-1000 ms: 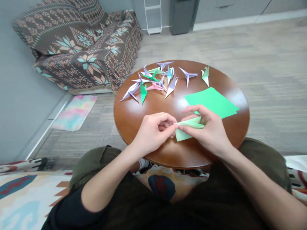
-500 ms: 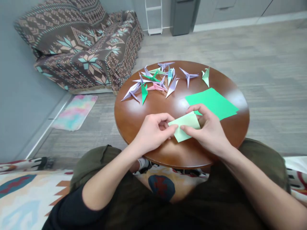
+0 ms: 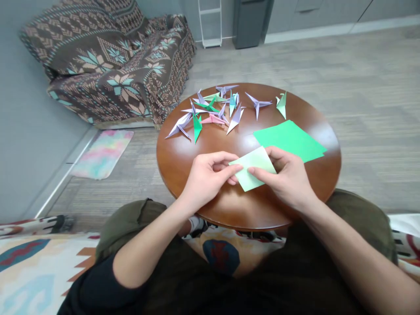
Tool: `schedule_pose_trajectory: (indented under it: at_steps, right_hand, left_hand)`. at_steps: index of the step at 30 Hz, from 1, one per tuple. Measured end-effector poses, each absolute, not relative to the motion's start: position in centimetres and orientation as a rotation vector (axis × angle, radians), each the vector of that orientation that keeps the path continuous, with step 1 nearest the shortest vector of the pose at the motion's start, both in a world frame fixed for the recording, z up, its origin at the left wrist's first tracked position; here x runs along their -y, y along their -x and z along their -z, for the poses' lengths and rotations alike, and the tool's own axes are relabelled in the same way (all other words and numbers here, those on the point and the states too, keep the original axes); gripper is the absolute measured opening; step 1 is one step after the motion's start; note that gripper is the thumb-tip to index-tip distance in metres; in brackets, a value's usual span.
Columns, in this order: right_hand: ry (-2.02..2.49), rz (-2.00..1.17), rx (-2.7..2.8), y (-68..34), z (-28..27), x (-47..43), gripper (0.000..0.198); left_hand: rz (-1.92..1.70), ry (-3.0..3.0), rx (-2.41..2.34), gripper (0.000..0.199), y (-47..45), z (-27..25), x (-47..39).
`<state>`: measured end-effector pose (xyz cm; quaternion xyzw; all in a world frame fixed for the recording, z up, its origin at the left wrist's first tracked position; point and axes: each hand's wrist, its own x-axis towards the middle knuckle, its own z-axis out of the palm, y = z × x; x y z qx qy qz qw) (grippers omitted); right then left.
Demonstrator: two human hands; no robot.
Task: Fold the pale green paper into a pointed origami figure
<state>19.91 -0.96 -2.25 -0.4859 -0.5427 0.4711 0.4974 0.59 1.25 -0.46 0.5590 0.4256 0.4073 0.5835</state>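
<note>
A pale green folded paper point(image 3: 254, 173) lies between both of my hands over the near part of the round wooden table point(image 3: 183, 153). My left hand point(image 3: 205, 177) pinches its left corner with thumb and fingers. My right hand point(image 3: 288, 177) grips its right side, thumb on top. Just beyond my right hand, a stack of bright green paper sheets point(image 3: 292, 140) lies flat on the table.
Several folded paper cranes point(image 3: 213, 111) in lilac, green, pink and teal are spread over the far side of the table. A sofa with a patterned throw point(image 3: 108, 61) stands at the back left. A pastel mat point(image 3: 101, 153) lies on the floor to the left.
The pale green paper was edge-on between my fingers; it has since turned so its flat face points up, and both hands shifted slightly around it.
</note>
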Motion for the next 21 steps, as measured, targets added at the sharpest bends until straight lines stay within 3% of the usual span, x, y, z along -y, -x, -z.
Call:
schedule_pose_trajectory:
  at_steps: [3, 21]
  right_hand:
    - [1.217, -1.092, 1.428, -20.0, 2.3, 1.1, 0.011]
    - [1.253, -1.17, 1.504, -20.2, 2.7, 1.0, 0.009]
  left_hand:
    - [-0.91, -1.327, -0.988, 0.029, -0.5, 0.3, -1.2]
    - [-0.68, -1.543, -0.972, 0.024, 0.6, -0.4, -1.6]
